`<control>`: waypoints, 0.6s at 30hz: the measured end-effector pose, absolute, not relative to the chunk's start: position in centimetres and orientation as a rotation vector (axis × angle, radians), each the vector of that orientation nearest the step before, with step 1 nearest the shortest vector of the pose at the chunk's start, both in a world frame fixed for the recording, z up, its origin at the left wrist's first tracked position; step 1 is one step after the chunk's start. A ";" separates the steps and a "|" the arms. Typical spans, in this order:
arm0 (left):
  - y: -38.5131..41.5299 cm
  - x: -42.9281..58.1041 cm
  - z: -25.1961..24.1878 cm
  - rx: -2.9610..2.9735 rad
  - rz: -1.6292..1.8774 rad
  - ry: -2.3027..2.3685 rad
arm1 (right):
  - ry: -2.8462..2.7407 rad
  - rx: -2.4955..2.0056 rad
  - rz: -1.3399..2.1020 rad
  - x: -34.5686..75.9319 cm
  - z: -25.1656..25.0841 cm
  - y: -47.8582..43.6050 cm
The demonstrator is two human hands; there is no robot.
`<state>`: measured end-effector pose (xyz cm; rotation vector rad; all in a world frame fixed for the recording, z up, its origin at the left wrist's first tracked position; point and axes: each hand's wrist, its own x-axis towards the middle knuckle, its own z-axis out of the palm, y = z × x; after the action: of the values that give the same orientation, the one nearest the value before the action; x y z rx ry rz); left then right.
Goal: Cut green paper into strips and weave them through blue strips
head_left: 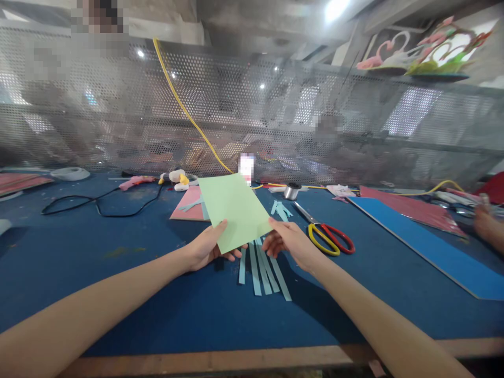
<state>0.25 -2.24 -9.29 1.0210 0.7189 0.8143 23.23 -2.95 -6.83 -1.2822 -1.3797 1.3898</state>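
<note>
A pale green sheet of paper [236, 210] is held up over the blue table [118, 294] by both hands. My left hand [207, 247] pinches its lower left edge, thumb on top. My right hand [287, 239] pinches the lower right edge. Under the sheet, several light blue paper strips [262, 270] lie side by side on the table. Scissors with a yellow and a red handle [328, 236] lie just right of my right hand.
A pink sheet [189, 205] with blue scraps lies behind the green one. A blue board [433, 247] and red sheets [413, 210] lie at the right, by another person's hand [486, 223]. A black cable [98, 205], tape roll [292, 190] and perforated metal screen [252, 126] stand behind.
</note>
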 end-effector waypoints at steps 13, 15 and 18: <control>-2.4 0.9 -9.7 0.871 0.937 0.714 | -1.249 -1.246 1.244 24.7 -6.3 -2.0; -2.4 0.9 -9.7 0.856 0.951 0.740 | -1.290 -1.259 1.252 24.7 -6.4 -1.9; -2.4 0.9 -9.6 0.843 0.954 0.762 | -1.292 -1.294 1.227 24.6 -6.5 -2.0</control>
<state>0.94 -2.36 -9.58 0.8426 0.7621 0.9543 24.61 -1.99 -6.55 -1.2941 -1.2923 1.2273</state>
